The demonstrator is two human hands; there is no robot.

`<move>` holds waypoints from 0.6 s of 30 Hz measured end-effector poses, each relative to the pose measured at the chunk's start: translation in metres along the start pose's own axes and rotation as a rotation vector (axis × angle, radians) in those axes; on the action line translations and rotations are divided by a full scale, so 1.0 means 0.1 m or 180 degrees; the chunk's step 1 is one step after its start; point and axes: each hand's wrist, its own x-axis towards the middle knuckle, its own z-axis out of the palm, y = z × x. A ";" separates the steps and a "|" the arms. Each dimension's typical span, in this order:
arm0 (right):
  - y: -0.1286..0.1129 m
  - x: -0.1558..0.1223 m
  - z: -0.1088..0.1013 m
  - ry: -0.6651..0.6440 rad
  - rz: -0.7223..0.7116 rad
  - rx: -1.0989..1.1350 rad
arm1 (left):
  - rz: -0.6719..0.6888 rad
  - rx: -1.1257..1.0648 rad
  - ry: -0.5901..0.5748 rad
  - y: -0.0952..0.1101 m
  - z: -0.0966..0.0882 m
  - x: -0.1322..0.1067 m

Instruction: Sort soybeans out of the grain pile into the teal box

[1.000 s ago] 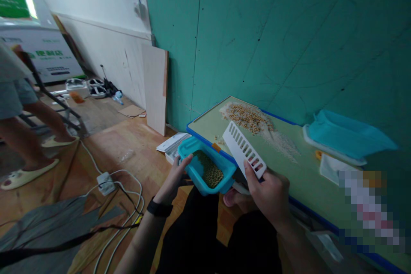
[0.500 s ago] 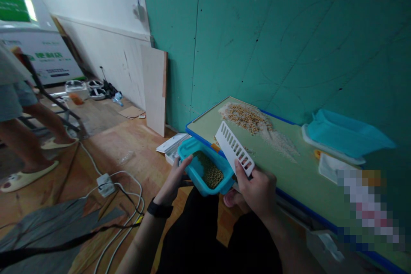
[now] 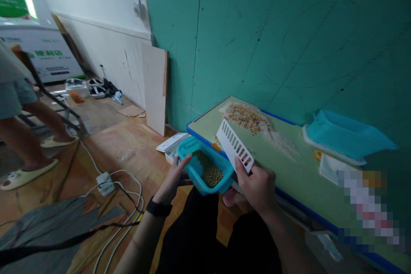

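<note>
My left hand [image 3: 176, 180] grips the side of a blue plastic basin [image 3: 192, 174], thumb over its rim, fingers partly hidden beneath. Inside lie small green beans [image 3: 210, 173], gathered mostly toward the near right end. Between the thumb and fingers of my right hand [image 3: 257, 184] is a white slotted plastic strip [image 3: 229, 142], tilted over the near edge of a green board with a blue rim [image 3: 308, 175]. Behind the strip, a pile of yellowish soybeans [image 3: 248, 118] lies on the board, with white grains [image 3: 282, 143] trailing to the right.
Another blue basin [image 3: 349, 132] lies toward the board's right, against the green wall [image 3: 257, 30]. Beside it is a white tray [image 3: 334, 167]. Cables and a white power strip [image 3: 105, 183] cross the floor at left, where a person's legs [image 3: 25, 137] show.
Almost nothing differs. The basin and both hands keep their places, with the view shifted very slightly.
</note>
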 end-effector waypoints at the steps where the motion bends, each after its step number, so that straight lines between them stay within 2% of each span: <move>1: 0.00 0.00 0.01 -0.0027 0.0009 0.0012 | -0.0004 0.0000 0.0006 0.01 0.00 0.00; 9: -0.03 0.07 0.09 -0.0007 0.0119 0.0132 | 0.0029 0.0078 -0.0039 0.06 -0.04 -0.02; 14: -0.04 0.08 0.14 -0.0137 0.0361 -0.0007 | 0.0178 0.0115 -0.0053 0.09 -0.11 -0.01; 18: -0.07 0.10 0.19 -0.0158 0.0442 -0.0006 | 0.0104 0.0158 -0.0050 0.10 -0.14 0.03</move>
